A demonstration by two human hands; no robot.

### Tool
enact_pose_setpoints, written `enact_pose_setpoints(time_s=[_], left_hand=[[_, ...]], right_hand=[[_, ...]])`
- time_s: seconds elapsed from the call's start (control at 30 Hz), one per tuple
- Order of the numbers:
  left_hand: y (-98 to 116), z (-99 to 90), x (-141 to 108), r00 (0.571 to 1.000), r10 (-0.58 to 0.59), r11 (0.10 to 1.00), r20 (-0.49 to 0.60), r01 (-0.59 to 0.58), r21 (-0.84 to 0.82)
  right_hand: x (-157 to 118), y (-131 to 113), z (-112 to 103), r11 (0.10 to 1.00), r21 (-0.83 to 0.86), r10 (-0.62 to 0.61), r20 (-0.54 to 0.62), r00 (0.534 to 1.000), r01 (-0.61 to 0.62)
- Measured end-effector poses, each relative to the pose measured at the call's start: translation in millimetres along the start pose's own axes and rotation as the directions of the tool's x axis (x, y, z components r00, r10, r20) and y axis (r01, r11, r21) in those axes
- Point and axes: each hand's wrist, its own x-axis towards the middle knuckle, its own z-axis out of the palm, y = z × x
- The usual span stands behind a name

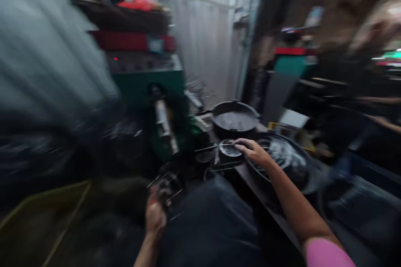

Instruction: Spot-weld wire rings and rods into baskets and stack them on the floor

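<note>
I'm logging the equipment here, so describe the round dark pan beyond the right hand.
The round, dark, metal-looking pan has a raised rim with a small lug at its far edge and a paler grey, streaked inside. It sits open side up beyond the right hand, which does not touch it. Blur hides whether it holds anything.

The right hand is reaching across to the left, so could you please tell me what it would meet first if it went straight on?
The right hand would likely meet the round, pale-rimmed piece first; its fingertips already overlap the rim in view, though blur leaves contact unclear.
</note>
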Motion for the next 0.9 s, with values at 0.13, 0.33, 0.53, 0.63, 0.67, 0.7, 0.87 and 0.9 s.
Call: enact_pose_setpoints(time_s=[0.13,0.33,0.53,0.63,0.67,0.7,0.87,0.9], left_hand=[[-18.1,-19.8,27.4,0.981,-0.172,0.957,-0.093,0.144,-0.253],[-17.3,-29.0,23.6,0.984,-0.177,0.884,-0.019,0.15,-0.442],[-25.2,-23.9,18.6,0.991,-0.134,0.951,-0.019,0.123,-0.284],[-27.4,-21.4,17.3,0.993,-0.112,0.968,0.034,0.116,-0.223],[-27.5,-21.3,16.4,0.993,-0.11,0.97,0.049,0.118,-0.214],[-27.4,-21.4,15.3,0.992,-0.109,0.971,0.062,0.12,-0.207],[-28.9,-20.9,5.5,0.993,-0.092,0.986,0.074,0.101,-0.129],[-30.0,-20.5,2.9,0.993,-0.09,0.99,0.079,0.098,-0.104]], right_hand=[[16.2,28.9,85.1,0.971,0.23,0.013,0.211,0.977,-0.063],[8.6,58.6,157.4,0.938,0.309,0.037,0.358,0.933,-0.157],[6.3,72.9,166.9,0.952,0.28,0.021,0.349,0.937,-0.126],[3.9,72.2,165.3,0.962,0.245,0.022,0.379,0.925,-0.123],[3.0,71.0,164.4,0.963,0.236,0.026,0.397,0.917,-0.129],[2.2,69.3,163.6,0.964,0.227,0.029,0.421,0.906,-0.136],[-0.4,55.5,171.3,0.987,0.151,-0.039,0.584,0.811,-0.062],[-0.2,53.0,175.0,0.992,0.128,-0.07,0.608,0.791,-0.011]])
